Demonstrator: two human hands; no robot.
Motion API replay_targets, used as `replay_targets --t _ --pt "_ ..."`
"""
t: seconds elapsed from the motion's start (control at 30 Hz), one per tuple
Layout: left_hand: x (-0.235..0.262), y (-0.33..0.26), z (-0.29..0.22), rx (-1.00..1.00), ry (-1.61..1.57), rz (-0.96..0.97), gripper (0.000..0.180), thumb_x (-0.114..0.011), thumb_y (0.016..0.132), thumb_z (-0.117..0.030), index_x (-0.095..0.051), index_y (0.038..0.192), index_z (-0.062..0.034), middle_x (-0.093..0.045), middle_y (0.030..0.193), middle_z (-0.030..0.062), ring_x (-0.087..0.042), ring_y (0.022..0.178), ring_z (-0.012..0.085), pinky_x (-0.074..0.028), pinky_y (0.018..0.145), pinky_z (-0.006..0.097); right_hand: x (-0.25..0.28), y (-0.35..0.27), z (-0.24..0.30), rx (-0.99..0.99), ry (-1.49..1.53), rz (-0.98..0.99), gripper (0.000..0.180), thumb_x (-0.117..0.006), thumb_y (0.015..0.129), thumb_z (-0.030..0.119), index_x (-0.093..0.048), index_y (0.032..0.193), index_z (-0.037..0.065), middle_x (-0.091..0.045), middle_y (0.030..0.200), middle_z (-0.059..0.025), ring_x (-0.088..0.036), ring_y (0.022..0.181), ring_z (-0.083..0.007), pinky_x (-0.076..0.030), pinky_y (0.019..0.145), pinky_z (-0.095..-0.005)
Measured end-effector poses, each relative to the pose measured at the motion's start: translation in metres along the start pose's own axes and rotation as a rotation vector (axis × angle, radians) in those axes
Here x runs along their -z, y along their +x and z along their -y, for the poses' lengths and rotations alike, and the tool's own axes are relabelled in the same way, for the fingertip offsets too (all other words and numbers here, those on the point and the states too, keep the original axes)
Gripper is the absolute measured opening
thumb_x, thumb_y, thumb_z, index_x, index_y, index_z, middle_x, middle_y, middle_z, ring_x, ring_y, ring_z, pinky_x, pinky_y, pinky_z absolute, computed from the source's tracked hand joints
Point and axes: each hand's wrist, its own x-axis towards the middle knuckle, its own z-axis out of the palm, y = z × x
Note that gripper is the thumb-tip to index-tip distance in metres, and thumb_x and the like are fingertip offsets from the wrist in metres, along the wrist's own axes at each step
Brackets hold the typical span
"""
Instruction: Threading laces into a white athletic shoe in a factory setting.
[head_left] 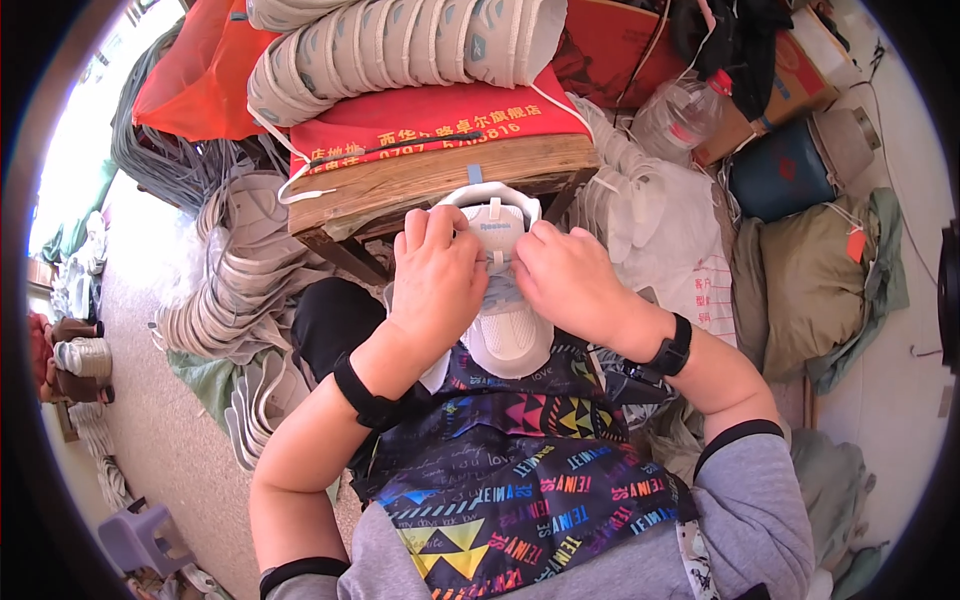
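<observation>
Both hands (500,275) cover the white shoe upper's (505,335) middle, hiding its laces.

We see a white shoe upper (503,300) with pale grey-blue trim held against the near edge of the wooden bench (430,180). Its tongue end points up toward the bench, the rounded mesh toe down toward our lap. Our hands cover its middle, so the lacing area is mostly hidden.

Grey short sleeves with black cuffs, black wristbands, and a dark apron with colourful print.
</observation>
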Motion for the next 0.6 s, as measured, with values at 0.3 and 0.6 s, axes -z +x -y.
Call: replay_targets --t 0.3,0.6 --pt "-0.009 -0.003 -0.007 0.121 0.022 0.008 0.01 -0.07 0.07 -0.008 -0.066 0.079 -0.0078 -0.051 0.106 0.0072 -0.044 0.102 0.0319 -0.038 0.086 0.044 0.001 0.011 0.002 -0.04 -0.042 0.057 0.014 -0.063 0.079 0.012 -0.056 0.084 0.001 -0.057 0.082 -0.0146 -0.06 0.072 -0.0341 -0.048 0.068 -0.0412" --pt "0.01 -0.042 0.019 0.096 -0.2 -0.183 0.026 -0.074 0.07 -0.005 -0.062 0.093 -0.006 -0.052 0.1 0.01 -0.052 0.096 0.0305 -0.043 0.083 0.039 0.032 -0.019 -0.05 -0.004 -0.289 -0.245 0.007 -0.059 0.08 0.01 -0.055 0.084 0.007 -0.056 0.088 -0.0105 -0.057 0.08 -0.0346 -0.046 0.068 -0.0445"
